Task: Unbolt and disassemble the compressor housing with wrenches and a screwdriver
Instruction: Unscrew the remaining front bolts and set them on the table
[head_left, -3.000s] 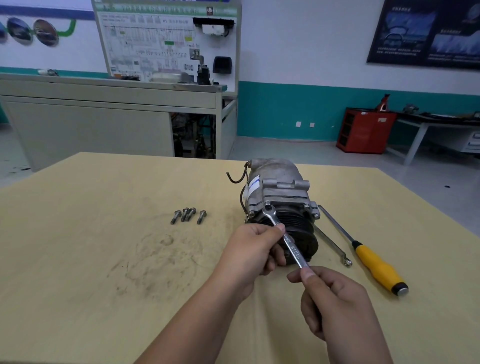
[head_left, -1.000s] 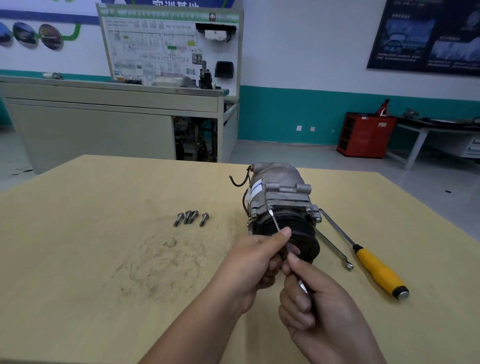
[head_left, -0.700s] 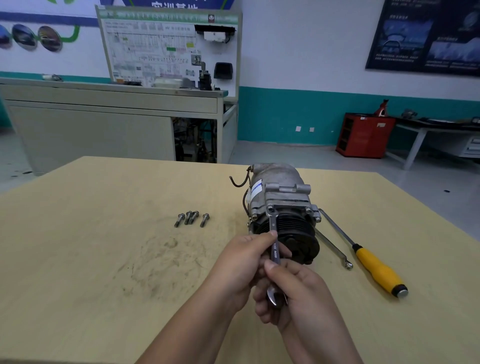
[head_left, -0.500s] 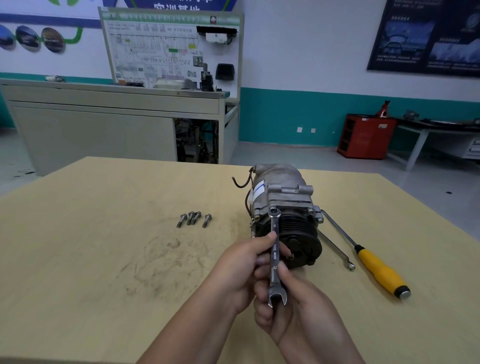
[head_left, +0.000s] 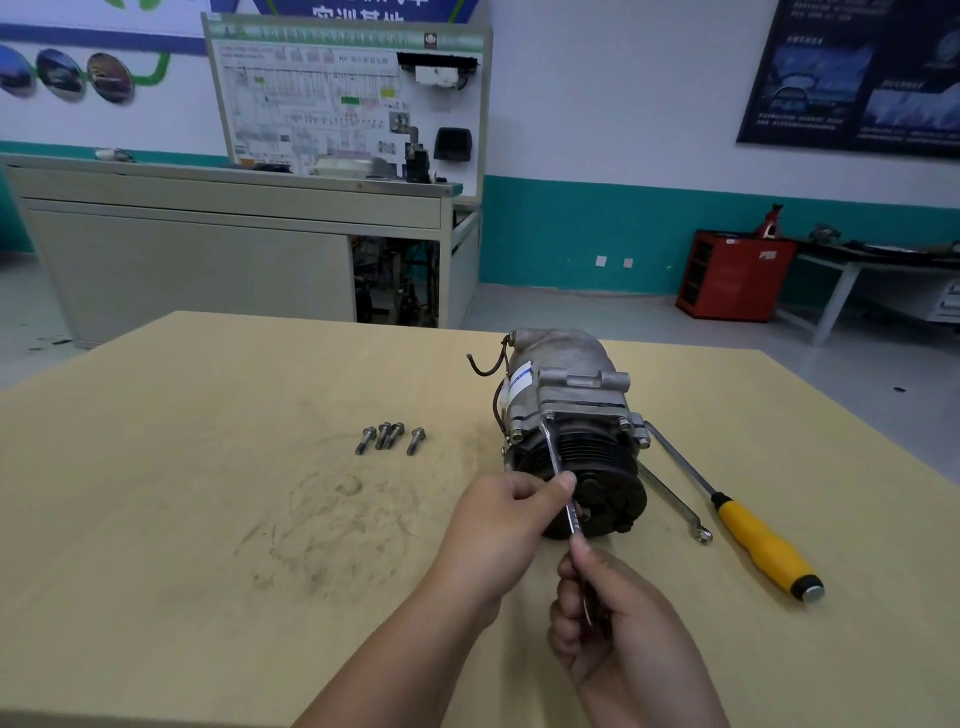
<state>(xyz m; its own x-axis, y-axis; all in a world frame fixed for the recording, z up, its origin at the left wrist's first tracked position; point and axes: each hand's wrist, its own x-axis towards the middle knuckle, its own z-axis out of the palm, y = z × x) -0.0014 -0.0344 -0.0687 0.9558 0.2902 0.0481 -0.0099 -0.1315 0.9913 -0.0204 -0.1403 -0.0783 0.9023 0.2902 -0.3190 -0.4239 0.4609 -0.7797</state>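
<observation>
Hands, left and right, have swung the wrench handle rightward.

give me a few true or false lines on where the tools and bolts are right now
1. Four bolts lie on the table left of the compressor. True.
2. The right hand holds the screwdriver. False: the screwdriver lies on the table; the right hand grips the wrench.
3. The left hand also holds the wrench. True.
4. The spare wrench lies among the bolts. False: it lies right of the compressor, beside the screwdriver.
</observation>
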